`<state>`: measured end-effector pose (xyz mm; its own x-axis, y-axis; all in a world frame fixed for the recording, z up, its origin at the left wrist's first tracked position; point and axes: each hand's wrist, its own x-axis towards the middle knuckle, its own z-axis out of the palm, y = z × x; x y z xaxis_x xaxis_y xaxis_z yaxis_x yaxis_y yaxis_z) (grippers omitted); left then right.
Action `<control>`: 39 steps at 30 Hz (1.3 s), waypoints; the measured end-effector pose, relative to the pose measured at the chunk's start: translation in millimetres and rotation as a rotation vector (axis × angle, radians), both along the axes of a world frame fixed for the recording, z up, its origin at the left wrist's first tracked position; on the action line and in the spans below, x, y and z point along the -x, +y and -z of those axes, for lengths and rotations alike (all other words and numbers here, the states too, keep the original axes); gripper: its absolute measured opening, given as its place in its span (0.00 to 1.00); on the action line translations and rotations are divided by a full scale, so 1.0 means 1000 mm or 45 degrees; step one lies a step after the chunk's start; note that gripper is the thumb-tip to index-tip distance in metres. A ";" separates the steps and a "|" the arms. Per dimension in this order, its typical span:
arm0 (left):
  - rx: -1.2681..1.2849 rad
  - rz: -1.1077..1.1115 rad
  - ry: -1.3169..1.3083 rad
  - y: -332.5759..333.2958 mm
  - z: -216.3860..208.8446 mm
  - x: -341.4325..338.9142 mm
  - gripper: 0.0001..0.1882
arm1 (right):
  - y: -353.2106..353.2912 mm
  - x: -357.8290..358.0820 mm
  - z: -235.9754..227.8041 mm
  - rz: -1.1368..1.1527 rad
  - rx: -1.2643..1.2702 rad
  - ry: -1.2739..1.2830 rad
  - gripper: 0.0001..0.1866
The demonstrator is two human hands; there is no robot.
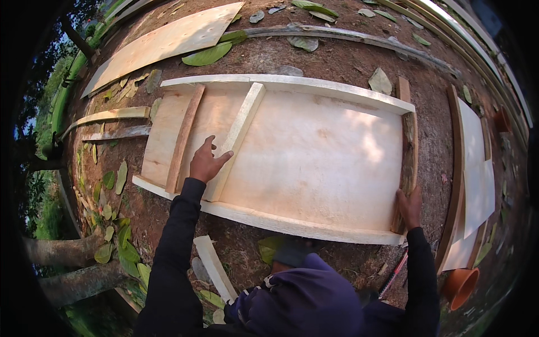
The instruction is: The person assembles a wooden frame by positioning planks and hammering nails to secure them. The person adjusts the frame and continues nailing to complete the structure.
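Note:
A shallow wooden frame lies on the ground before me, with a pale plywood panel (314, 163) inside its edge strips. Over its left part, my left hand (208, 162) is open, fingers apart and thumb stretched toward a pale wooden crosspiece (242, 132); whether it touches the wood I cannot tell. A browner crosspiece (186, 135) runs beside it, farther left. At the right end, my right hand (410, 206) is closed round a dark, rough wooden end piece (409, 151). Long pale strips form the far side (303, 84) and the near side (281, 221).
A bare plywood sheet (168, 42) and a long wooden pole (348, 35) lie beyond the frame. Another framed panel (456, 185) and an orange clay pot (460, 287) are at the right. A short offcut (215, 268) lies near me, and tree trunks (78, 286) at lower left.

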<state>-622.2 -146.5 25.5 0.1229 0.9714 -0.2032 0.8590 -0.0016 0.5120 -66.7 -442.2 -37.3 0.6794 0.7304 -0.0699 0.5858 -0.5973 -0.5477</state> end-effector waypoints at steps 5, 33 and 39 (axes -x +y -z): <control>-0.227 0.131 -0.115 -0.021 0.058 0.013 0.42 | 0.010 0.012 -0.002 -0.008 -0.045 0.063 0.24; -0.267 0.302 -0.148 -0.120 0.024 -0.183 0.40 | 0.010 0.006 0.002 0.056 0.047 -0.058 0.25; -0.136 0.351 -0.164 -0.134 0.018 -0.218 0.41 | 0.010 0.004 0.001 0.060 0.063 0.017 0.26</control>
